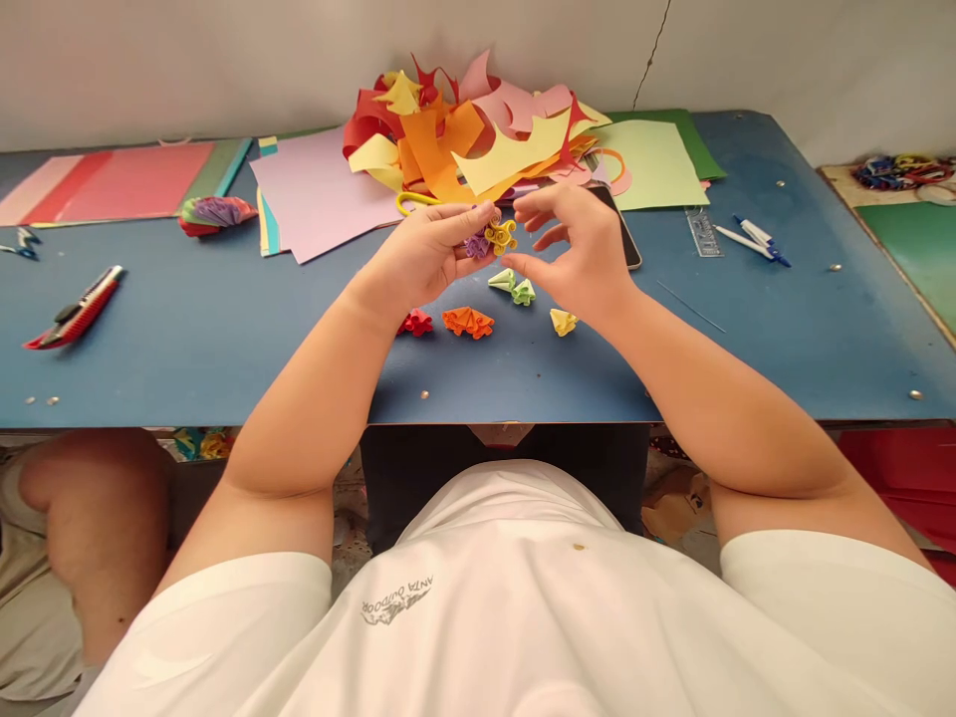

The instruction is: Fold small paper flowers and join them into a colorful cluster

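Note:
My left hand pinches a small cluster of rolled paper flowers, yellow on the right and purple on the left, just above the blue table. My right hand hovers beside the cluster with fingers spread and curled, holding nothing. Below the hands lie loose paper flowers: a red one, an orange one, two pale green ones and a yellow one.
A heap of cut coloured paper scraps sits behind the hands, with a lilac sheet and green sheets. A red utility knife lies at left, pens and a ruler at right. Someone's knee shows lower left.

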`<act>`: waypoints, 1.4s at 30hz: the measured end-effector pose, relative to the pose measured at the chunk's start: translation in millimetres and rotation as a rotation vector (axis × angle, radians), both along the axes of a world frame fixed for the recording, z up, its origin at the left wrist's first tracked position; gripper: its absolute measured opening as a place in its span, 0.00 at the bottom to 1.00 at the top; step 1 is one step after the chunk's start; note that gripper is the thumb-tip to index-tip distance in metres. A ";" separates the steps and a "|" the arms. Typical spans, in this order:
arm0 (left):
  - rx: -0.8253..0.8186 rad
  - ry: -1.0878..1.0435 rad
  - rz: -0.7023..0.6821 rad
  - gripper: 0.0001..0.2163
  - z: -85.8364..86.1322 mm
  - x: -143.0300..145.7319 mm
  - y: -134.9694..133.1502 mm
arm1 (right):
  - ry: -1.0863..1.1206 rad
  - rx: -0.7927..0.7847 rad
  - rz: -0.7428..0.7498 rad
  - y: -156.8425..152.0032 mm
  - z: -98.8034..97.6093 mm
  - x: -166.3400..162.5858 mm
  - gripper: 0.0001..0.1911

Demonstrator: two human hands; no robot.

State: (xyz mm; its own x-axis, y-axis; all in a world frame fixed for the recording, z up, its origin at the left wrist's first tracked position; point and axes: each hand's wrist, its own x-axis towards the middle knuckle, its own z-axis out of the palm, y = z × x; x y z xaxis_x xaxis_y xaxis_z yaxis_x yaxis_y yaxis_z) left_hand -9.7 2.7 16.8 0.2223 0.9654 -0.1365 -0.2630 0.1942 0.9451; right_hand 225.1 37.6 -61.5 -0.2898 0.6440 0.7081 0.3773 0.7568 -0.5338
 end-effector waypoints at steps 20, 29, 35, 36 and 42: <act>0.083 -0.017 0.011 0.14 -0.6 -4.7 0.0 | 0.131 0.033 -0.038 1.1 -6.5 -3.1 0.20; 0.068 -0.027 -0.097 0.08 -1.4 -5.8 1.7 | -0.039 0.207 0.015 -5.8 5.2 3.4 0.21; 0.056 0.010 -0.138 0.06 -5.0 -7.9 4.8 | -0.127 0.379 0.049 3.7 6.7 8.8 0.20; 0.048 0.013 -0.144 0.05 -5.1 -7.7 4.6 | -0.141 0.383 0.057 5.7 6.4 9.6 0.20; 0.023 0.029 -0.178 0.10 -5.6 -8.3 3.9 | -0.189 0.381 0.076 10.5 5.0 10.4 0.20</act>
